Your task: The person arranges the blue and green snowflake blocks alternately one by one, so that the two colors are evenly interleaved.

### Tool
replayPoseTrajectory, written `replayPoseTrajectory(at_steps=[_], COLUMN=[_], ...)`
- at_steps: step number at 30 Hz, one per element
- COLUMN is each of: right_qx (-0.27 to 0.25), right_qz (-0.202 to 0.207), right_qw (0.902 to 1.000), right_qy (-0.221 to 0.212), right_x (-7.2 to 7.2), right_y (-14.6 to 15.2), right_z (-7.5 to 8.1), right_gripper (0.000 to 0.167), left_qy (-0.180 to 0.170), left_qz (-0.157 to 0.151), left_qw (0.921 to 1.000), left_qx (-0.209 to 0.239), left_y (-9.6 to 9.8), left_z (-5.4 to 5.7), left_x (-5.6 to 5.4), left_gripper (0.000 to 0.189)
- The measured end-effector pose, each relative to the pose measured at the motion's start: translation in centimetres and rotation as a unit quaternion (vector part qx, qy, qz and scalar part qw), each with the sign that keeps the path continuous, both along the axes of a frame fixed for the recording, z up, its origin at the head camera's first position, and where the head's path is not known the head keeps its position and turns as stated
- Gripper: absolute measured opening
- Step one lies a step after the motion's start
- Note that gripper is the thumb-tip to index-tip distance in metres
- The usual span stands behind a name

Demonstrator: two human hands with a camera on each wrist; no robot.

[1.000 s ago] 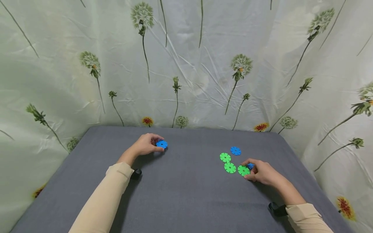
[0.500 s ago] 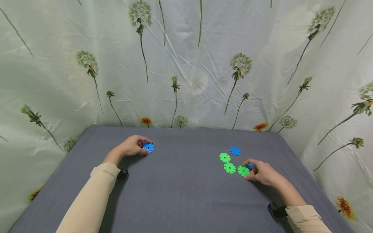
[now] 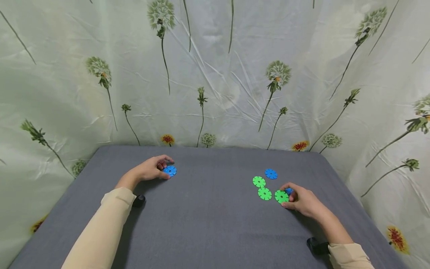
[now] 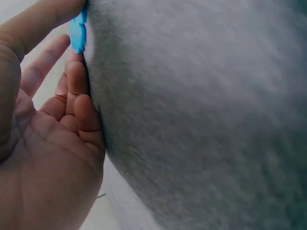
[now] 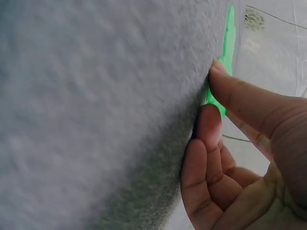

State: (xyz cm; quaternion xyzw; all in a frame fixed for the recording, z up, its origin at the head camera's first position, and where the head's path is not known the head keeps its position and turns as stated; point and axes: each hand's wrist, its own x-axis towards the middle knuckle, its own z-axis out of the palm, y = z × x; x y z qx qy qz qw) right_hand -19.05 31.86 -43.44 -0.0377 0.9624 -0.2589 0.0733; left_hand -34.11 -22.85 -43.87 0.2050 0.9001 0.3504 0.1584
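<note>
Head view. Flowered fabric [image 3: 231, 74] hangs beyond both hands. Grey desk [image 3: 208, 224] spreads beneath them. Cream sleeve [image 3: 100, 231] behind the left hand, the other partly cut off behind the right.

Left hand [image 3: 144, 170]: grip loose, holding nothing firmly. Thumb at the near edge of the left blue disc [image 3: 170, 171], index finger lifted clear of the far edge. Disc sits just ahead of the palm; one-sided contact probably steadies it.

Right hand [image 3: 307, 201]: pinches the gripped green disc [image 3: 281, 197] by its rim, thumb on the near side. Edge hold presumably because the piece is thin and flat.

Left of that hand's fingertips: near green disc [image 3: 264, 194], then far green disc [image 3: 259, 182]. Beyond the fingertips: loose blue disc [image 3: 271, 173]. Behind the fingers: half-hidden blue disc [image 3: 289, 191]; cannot tell if held.
</note>
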Motion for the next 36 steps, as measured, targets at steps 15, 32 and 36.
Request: replayPoseTrajectory(at_steps=[15,32,36], right_qx=[0.002,-0.048,-0.065], right_qz=[0.003,0.033,0.029], right_qw=[0.9991,0.9978,0.9973], right_qy=[0.041,0.031,0.02], right_x=[0.8,0.7,0.6], right_y=[-0.6,0.3,0.6], right_z=[-0.1,-0.4,-0.5], right_gripper=[0.044,0.046,0.048], left_qy=[0.0,-0.008,-0.008], left_qz=[0.016,0.021,0.024], left_qw=[0.9999,0.9997,0.9996], left_qx=[0.003,0.01,0.01], left_y=[0.0,0.1,0.1], left_z=[-0.6,-0.2,-0.3], left_x=[0.1,0.6,0.6], left_gripper=[0.04,0.041,0.041])
